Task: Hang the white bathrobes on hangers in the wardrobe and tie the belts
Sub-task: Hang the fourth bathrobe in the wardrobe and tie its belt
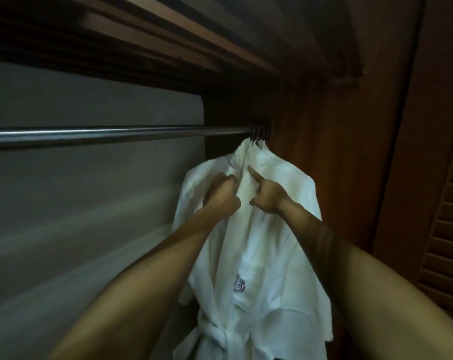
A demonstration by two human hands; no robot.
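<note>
A white bathrobe hangs from the metal rail at the far right end of the wardrobe, its dark hanger hooks bunched over the rail and its belt tied at the waist below a dark round logo. The left hand has its grip curled on the collar's left fold. The right hand, just beside it, presses a straight forefinger against the right fold, other fingers tucked in, holding nothing.
</note>
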